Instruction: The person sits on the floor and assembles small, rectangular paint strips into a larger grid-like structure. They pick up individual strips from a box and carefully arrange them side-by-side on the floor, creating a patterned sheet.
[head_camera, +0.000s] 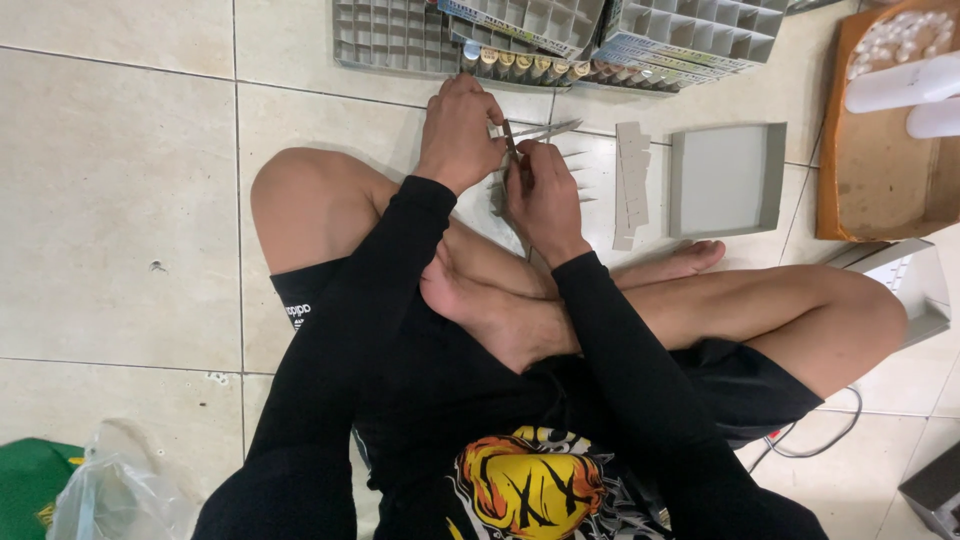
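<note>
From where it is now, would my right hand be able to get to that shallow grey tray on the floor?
Probably yes. The right hand is holding slotted card strips with the left hand, so it is occupied. The grey tray lies just to its right, with only a stack of strips between.

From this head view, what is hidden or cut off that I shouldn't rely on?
- Slotted grey strips: how they interlock is hidden between the left hand and right hand.
- Grid dividers: cut off by the top edge.
- Brown box: cut off by the right edge; its white contents are blurred.
- Green item: cut by the corner, behind a plastic bag.
</note>
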